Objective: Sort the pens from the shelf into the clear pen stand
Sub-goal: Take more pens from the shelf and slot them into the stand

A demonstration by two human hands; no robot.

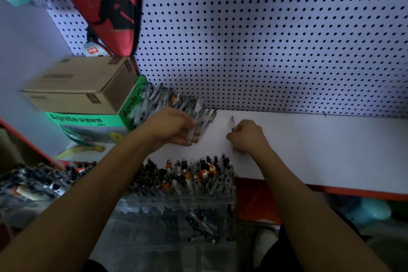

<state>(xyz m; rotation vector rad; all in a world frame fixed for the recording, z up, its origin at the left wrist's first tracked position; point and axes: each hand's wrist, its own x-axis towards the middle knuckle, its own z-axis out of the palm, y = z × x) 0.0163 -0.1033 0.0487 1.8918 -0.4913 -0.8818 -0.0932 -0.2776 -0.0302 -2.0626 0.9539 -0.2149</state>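
Note:
A heap of clear pens [167, 99] lies on the white shelf [320, 143], against the pegboard and beside the green box. My left hand [174, 127] holds a clear pen [195, 117] at the heap's right edge. To its right, my right hand [248, 137] is curled round another pen [232, 122], whose tip sticks up above the fist. In front of the shelf stands the clear pen stand [183, 199], packed with several upright pens, below both hands.
A green Agnite box [88, 123] with two brown cartons [81, 86] on top fills the shelf's left end. A red bag [106, 6] hangs on the pegboard [276, 40]. More pens [37, 181] lie at lower left. An orange book [256, 201] sits under the shelf's edge.

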